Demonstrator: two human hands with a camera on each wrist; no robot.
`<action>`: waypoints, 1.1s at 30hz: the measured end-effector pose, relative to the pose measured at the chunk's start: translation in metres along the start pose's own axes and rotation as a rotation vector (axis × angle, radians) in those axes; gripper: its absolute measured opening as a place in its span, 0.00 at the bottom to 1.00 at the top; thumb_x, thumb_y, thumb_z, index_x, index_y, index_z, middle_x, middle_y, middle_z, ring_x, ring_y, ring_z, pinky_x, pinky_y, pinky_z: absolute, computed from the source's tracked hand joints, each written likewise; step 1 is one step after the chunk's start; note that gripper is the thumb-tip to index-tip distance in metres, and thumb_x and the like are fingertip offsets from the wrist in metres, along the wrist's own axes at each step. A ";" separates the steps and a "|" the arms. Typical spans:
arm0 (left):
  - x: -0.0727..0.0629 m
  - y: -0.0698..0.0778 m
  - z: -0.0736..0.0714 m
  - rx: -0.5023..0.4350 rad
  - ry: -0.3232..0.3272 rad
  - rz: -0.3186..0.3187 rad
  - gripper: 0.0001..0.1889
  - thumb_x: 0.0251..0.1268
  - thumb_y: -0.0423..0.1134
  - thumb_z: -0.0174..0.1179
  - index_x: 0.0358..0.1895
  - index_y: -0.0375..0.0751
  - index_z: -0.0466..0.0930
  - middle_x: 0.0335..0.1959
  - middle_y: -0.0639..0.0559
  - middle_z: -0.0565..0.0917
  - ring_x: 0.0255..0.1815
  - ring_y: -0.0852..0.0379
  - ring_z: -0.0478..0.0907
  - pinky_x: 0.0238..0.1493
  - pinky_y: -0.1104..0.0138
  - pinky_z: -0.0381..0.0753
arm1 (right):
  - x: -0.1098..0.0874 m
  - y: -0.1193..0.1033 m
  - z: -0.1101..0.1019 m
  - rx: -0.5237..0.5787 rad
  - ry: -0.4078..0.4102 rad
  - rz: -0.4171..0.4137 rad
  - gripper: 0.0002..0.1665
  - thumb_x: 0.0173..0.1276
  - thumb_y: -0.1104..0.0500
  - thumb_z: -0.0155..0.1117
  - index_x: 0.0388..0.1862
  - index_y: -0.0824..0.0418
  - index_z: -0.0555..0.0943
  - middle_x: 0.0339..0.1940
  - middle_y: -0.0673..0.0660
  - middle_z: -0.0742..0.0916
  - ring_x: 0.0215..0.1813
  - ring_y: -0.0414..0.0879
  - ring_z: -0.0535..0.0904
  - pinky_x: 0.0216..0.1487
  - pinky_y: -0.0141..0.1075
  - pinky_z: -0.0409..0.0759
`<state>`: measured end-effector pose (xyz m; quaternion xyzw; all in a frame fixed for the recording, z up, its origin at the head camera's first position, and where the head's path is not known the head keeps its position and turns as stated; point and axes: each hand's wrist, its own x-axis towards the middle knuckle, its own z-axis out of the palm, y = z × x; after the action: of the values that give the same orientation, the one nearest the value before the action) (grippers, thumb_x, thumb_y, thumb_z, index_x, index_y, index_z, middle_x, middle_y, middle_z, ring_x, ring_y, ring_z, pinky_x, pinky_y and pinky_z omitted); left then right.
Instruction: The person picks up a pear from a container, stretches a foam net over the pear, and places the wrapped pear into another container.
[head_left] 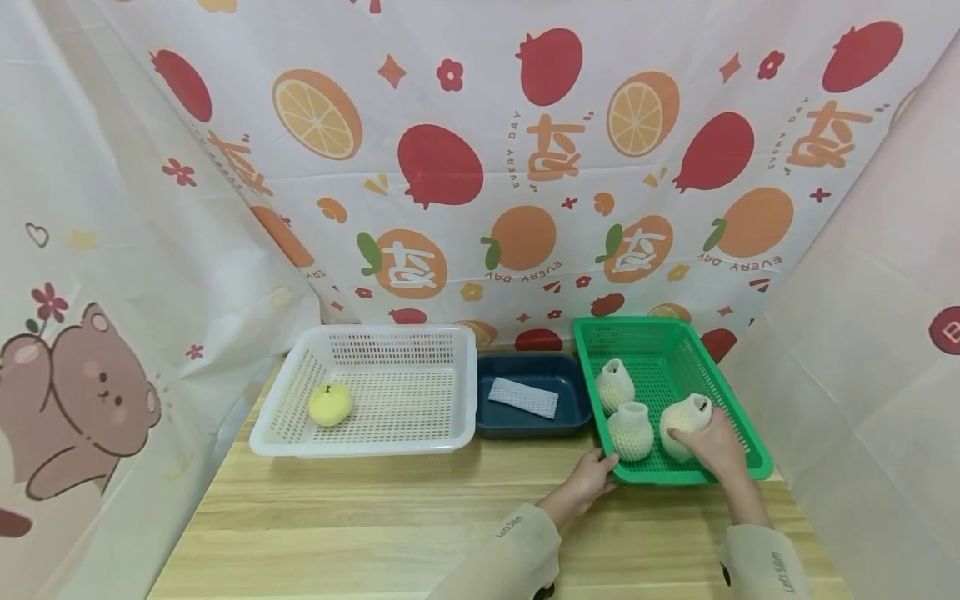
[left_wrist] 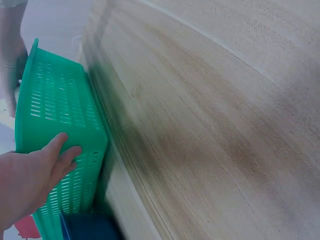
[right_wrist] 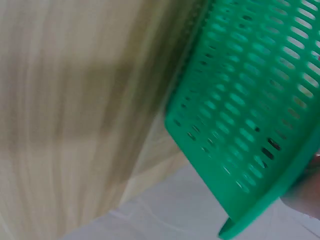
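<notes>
My right hand (head_left: 723, 446) grips a pear in a white foam net sleeve (head_left: 682, 421) at the front right inside the green basket (head_left: 663, 478). A dark stem shows at the sleeve's open top. Two more sleeved pears, one at the back (head_left: 615, 387) and one in front (head_left: 631, 433), stand along the basket's left side. With my left hand (head_left: 588, 481) I hold the basket's front left corner, fingers (left_wrist: 57, 150) against its outer wall in the left wrist view. In the right wrist view the basket wall (right_wrist: 240, 100) hides most of the right hand (right_wrist: 306, 192).
A navy tray (head_left: 536, 432) with a flat white foam net sleeve (head_left: 523, 397) stands left of the green basket. Farther left, a white basket (head_left: 360, 447) holds one bare yellow pear (head_left: 330, 405). Printed curtains (head_left: 465, 83) hang behind the wooden table (head_left: 337, 517).
</notes>
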<state>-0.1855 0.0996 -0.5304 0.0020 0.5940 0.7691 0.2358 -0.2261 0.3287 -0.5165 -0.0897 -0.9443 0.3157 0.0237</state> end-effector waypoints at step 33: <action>-0.001 0.000 0.000 -0.008 -0.010 -0.007 0.22 0.73 0.34 0.41 0.61 0.17 0.55 0.58 0.28 0.66 0.60 0.37 0.63 0.52 0.51 0.71 | 0.004 0.000 -0.001 -0.118 -0.298 0.017 0.64 0.56 0.40 0.65 0.64 0.83 0.40 0.57 0.85 0.61 0.56 0.76 0.60 0.50 0.63 0.65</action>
<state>-0.1852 0.0988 -0.5301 0.0029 0.5899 0.7706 0.2414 -0.2297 0.3302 -0.5155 -0.0512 -0.9535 0.2697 -0.1246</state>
